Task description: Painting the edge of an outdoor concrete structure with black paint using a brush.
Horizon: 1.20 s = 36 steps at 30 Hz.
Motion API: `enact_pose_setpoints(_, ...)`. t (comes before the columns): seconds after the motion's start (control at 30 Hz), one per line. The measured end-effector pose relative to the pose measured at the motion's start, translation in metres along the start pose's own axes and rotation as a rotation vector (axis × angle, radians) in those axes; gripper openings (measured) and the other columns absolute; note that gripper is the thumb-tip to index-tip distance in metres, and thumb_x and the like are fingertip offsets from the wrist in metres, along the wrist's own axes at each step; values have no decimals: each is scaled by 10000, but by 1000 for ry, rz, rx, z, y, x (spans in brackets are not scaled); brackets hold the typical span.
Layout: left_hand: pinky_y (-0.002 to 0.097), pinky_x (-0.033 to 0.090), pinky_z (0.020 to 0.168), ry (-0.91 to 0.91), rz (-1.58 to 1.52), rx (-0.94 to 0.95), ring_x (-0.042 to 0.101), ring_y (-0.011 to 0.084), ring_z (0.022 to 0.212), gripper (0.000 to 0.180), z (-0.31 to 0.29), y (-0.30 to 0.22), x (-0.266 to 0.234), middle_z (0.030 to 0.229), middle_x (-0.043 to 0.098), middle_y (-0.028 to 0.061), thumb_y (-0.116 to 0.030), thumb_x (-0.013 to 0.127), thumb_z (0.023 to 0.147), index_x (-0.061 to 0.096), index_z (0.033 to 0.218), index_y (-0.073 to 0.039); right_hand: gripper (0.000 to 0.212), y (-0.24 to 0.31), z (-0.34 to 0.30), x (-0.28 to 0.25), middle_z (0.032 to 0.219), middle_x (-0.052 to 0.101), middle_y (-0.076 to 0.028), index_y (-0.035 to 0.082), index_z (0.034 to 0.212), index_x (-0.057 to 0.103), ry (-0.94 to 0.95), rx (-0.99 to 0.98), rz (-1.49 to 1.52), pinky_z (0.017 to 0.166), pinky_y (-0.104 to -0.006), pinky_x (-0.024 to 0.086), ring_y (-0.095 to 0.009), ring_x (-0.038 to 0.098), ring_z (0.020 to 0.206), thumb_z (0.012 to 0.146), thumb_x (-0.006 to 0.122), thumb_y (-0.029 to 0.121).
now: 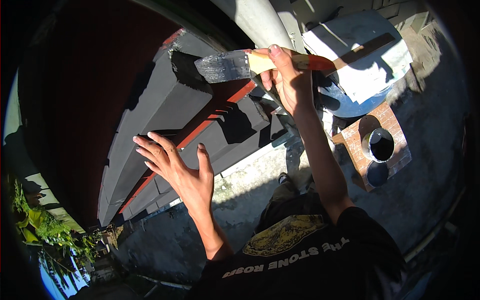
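My right hand point(290, 80) grips a wide paintbrush point(257, 63) by its yellow and reddish-brown handle. Its bristles and metal band are coated in dark grey paint, and they point left toward the end of a grey ledge point(187, 95). Whether the bristle tips touch the ledge, I cannot tell. My left hand point(180, 172) has its fingers spread in front of the stepped grey molding, with nothing in it; contact with the surface is unclear. A red strip point(200, 127) runs between the grey steps, and the hand and brush throw shadows there.
To the right, a paint can point(381, 145) with dark contents stands on a tile-patterned board point(400, 162), beside a dark round lid point(377, 174). White sheets point(362, 55) cover a blue round object point(345, 102) behind. A pale pipe point(262, 22) rises at the top. Green plants point(50, 225) grow at lower left.
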State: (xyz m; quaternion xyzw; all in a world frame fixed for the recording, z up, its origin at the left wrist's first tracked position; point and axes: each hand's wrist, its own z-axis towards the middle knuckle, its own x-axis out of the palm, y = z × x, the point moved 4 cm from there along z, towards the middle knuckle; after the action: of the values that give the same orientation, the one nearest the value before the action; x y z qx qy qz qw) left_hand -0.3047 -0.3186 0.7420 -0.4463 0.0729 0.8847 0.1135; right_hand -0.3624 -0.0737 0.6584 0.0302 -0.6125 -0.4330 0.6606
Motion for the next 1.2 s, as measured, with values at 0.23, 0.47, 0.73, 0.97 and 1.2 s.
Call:
enact_pose_setpoints(0.23, 637, 130, 1133, -7, 28, 11, 27, 406, 1477, 926, 1, 0, 2, 1619, 26, 159, -465, 660, 833, 167, 1555, -159, 370, -26, 6, 2, 807, 679, -120, -79, 995, 671, -4, -46, -1, 528, -253, 514, -130, 617, 588, 937, 654, 285)
enact_pose_setpoints(0.47, 630, 145, 1134, -9, 30, 11, 36, 413, 1474, 934, 0, -2, 2, 1617, 29, 166, -524, 644, 838, 170, 1552, -152, 313, -37, -18, 13, 751, 655, -102, -67, 914, 666, -85, 24, 71, 529, -249, 545, -135, 642, 587, 943, 653, 245)
enact_pose_setpoints(0.73, 629, 152, 1133, -6, 55, 12, 39, 416, 1473, 937, 1, -3, 0, 1616, 31, 170, -520, 652, 835, 170, 1553, -158, 345, -25, -23, 9, 795, 662, -132, -109, 1050, 643, -104, -152, 111, 521, -253, 507, -133, 600, 574, 975, 591, 224)
enact_pose_setpoints(0.97, 625, 153, 1134, 1, 63, 17, 44, 420, 1472, 931, 0, -3, -1, 1617, 24, 167, -495, 659, 840, 165, 1554, -157, 344, -36, -26, 6, 759, 655, -133, -109, 1023, 649, -269, -38, -27, 536, -253, 525, -142, 611, 566, 965, 608, 228)
enact_pose_setpoints(1.2, 622, 152, 1136, 6, 59, 13, 42, 423, 1471, 931, 0, -3, 1, 1617, 22, 168, -502, 655, 841, 165, 1554, -159, 332, -35, -24, 19, 759, 663, -117, -78, 1001, 657, -177, -81, 44, 526, -261, 522, -136, 615, 567, 971, 597, 247)
